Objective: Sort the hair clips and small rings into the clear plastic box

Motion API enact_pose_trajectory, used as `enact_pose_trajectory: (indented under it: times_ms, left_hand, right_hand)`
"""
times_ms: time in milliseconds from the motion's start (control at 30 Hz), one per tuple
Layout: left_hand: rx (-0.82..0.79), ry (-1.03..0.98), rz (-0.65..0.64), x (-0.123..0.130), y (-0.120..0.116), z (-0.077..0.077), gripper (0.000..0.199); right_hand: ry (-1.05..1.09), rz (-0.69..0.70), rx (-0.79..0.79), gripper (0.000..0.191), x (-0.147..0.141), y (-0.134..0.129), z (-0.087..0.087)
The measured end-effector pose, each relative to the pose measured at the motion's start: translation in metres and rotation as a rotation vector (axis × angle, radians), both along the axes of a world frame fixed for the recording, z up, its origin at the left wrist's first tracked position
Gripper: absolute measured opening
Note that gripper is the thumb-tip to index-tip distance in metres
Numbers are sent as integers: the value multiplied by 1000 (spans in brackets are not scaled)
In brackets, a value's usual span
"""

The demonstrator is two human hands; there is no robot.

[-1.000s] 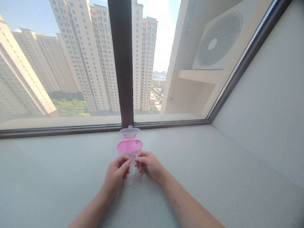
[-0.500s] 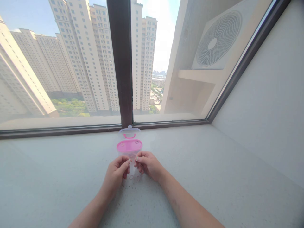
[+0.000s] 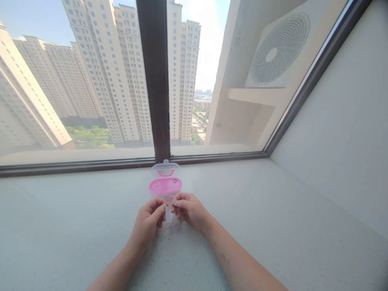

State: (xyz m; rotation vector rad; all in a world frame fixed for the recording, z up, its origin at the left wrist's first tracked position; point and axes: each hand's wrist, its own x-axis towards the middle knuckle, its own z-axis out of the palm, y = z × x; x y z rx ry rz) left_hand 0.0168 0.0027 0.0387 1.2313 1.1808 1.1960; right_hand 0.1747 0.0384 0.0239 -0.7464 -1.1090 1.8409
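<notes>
My left hand [image 3: 149, 215] and my right hand [image 3: 191, 211] face each other over the sill, a small gap between them. Thumb and forefinger are pinched on each; whatever they hold is too small to make out. Just behind them stands a clear oval box with a pink tray top [image 3: 165, 186], partly hidden by my fingers. A dark little ring [image 3: 175, 181] and a pale orange ring [image 3: 157, 184] lie on that tray. Below my fingertips, two thin pinkish rings [image 3: 176, 227] rest on the sill.
The box's clear lid [image 3: 169, 166], with a pink handle [image 3: 165, 174], is raised at the back near the window frame [image 3: 160, 121]. Speckled white sill [image 3: 75, 226] spreads to both sides. A white wall [image 3: 342, 121] bounds the right.
Almost nothing differs. My right fingertips have shifted very slightly; both hands keep their pinch in the same place.
</notes>
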Motion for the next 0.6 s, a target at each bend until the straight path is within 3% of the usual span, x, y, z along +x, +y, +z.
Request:
enact_pose_trajectory:
  times_ms: [600]
  left_hand:
    - [-7, -16, -7, 0, 0, 1, 19]
  right_hand:
    - [2, 1, 8, 15, 0, 0, 0]
